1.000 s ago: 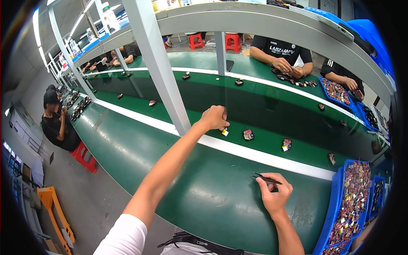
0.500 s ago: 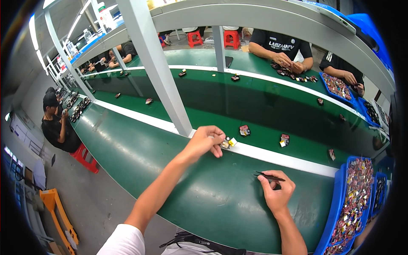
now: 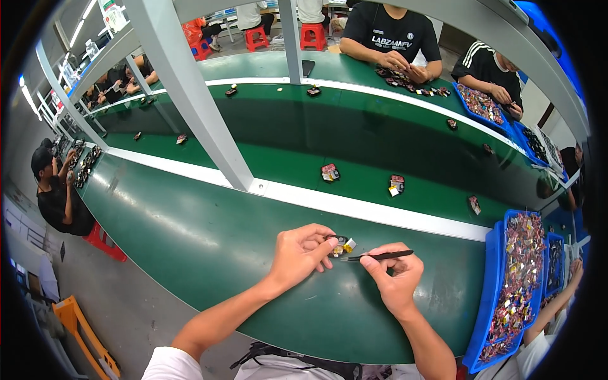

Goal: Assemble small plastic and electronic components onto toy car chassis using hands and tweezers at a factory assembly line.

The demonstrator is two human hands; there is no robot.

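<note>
Between the thumb and fingers of my left hand (image 3: 303,254) is a small dark electronic assembly (image 3: 341,246) with a white and yellow piece sticking out of its right side. My right hand (image 3: 396,273) grips black tweezers (image 3: 387,255), whose tips point left and come close to the assembly. Whether the tips touch it I cannot tell. Both hands are over the green worktop (image 3: 253,221), near its middle. Finer details of the assembly are covered by my left fingers.
Beyond a white rail (image 3: 342,206) runs a green conveyor belt (image 3: 272,155) carrying several similar assemblies, such as one (image 3: 396,184) ahead. A blue bin (image 3: 484,316) of small parts stands at right. A grey post (image 3: 190,95) rises at left. Co-workers sit opposite and far left.
My left hand has drawn back from the rail over the worktop with the assembly. The tweezers in my right hand have come up beside it. The view has shifted.
</note>
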